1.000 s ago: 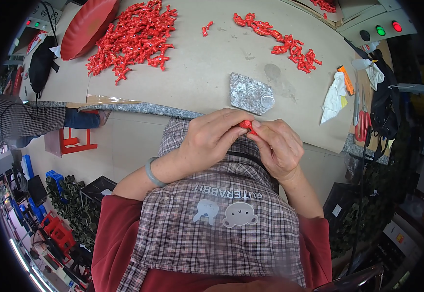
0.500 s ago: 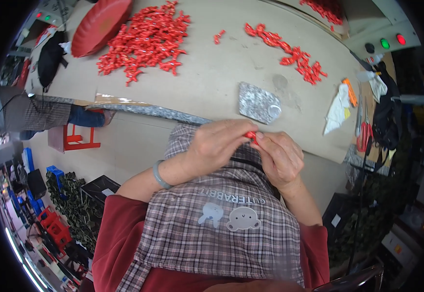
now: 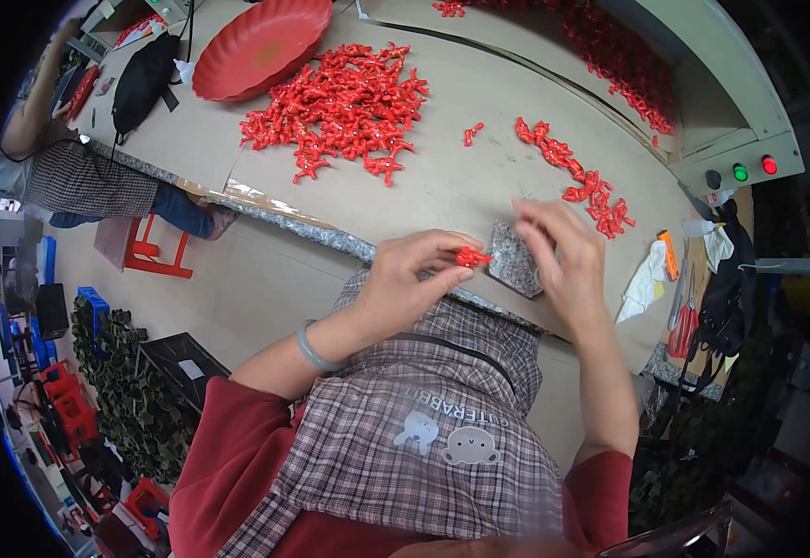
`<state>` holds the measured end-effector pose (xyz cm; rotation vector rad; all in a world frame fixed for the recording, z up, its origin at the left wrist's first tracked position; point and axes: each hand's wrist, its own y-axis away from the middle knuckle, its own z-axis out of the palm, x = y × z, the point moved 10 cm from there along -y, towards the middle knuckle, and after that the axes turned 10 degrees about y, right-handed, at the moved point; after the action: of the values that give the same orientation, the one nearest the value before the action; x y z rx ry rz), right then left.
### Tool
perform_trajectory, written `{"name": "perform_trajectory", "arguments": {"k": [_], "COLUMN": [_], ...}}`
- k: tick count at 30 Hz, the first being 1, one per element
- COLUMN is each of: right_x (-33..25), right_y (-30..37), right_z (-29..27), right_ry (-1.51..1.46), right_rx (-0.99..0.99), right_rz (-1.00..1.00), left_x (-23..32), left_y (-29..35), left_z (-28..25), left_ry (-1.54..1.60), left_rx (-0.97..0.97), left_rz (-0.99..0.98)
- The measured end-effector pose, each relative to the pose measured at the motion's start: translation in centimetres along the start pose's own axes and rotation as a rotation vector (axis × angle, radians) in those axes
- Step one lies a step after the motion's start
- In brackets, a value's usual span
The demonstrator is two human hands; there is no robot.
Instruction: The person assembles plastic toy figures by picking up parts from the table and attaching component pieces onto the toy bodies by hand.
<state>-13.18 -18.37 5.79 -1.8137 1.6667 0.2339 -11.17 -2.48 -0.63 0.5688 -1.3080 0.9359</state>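
Observation:
Between the thumb and fingers of my left hand [image 3: 414, 279] is a small glossy red figurine [image 3: 470, 258], just off the table's front edge; its finer shape is too small to make out. My right hand [image 3: 567, 256] is raised over a speckled grey stone slab [image 3: 513, 260], fingers curved and thumb apart, with nothing visible in it. The hand hides the slab's right part. Farther back lie a big heap of similar red figurines [image 3: 344, 112], a crooked row of them [image 3: 567, 166] and a single one [image 3: 473, 134].
A red scalloped bowl [image 3: 261, 51] stands beside the heap, near a black bag [image 3: 147, 88]. At the right are a white cloth [image 3: 644, 284], an orange tool [image 3: 670, 253] and red-handled scissors [image 3: 685, 330]. A machine housing [image 3: 744, 139] borders the back right. Another person [image 3: 98, 186] is at the left.
My right hand has let go of the red figurine and moved away, up and over the stone slab. The left hand keeps the figurine. The whole view has shifted and turned slightly.

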Motion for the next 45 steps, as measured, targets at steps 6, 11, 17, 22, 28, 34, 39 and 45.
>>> {"name": "perform_trajectory", "arguments": {"k": [6,11,17,22,28,34,39,45], "right_x": [1.6,1.0,1.7,3.5,1.6,0.6,0.5,-0.1], "right_y": [-6.4,-9.2,-9.6,-8.3,-2.7,0.2,1.3,2.8], "right_z": [5.0,7.7,8.4,6.7,6.0,5.4,5.3,4.9], "right_ry": [0.180,0.334,0.417,0.037,-0.802,-0.937,-0.926,-0.888], "right_rx": [-0.064,-0.078,-0.021,-0.160,-0.440,-0.484,-0.500,-0.438], "right_rz": [-0.071,-0.066,-0.159,0.106,0.518,0.540,0.511,0.533], "left_x": [-1.4,-1.2,-0.5,-2.3,-1.1,1.2,3.2,4.3], "left_y": [-0.1,0.0,-0.1,-0.2,-1.0,-2.1,-1.8,-0.8], "left_z": [-2.4,-3.5,-3.6,-3.4,-2.2,0.2,1.3,1.5], "left_ry": [0.040,0.050,-0.025,0.332,0.216,-0.080,-0.260,-0.320], "left_rx": [0.063,0.100,0.083,0.092,0.017,-0.033,-0.042,-0.028], "left_rz": [-0.132,-0.127,-0.106,-0.199,-0.110,-0.038,0.086,0.309]}}
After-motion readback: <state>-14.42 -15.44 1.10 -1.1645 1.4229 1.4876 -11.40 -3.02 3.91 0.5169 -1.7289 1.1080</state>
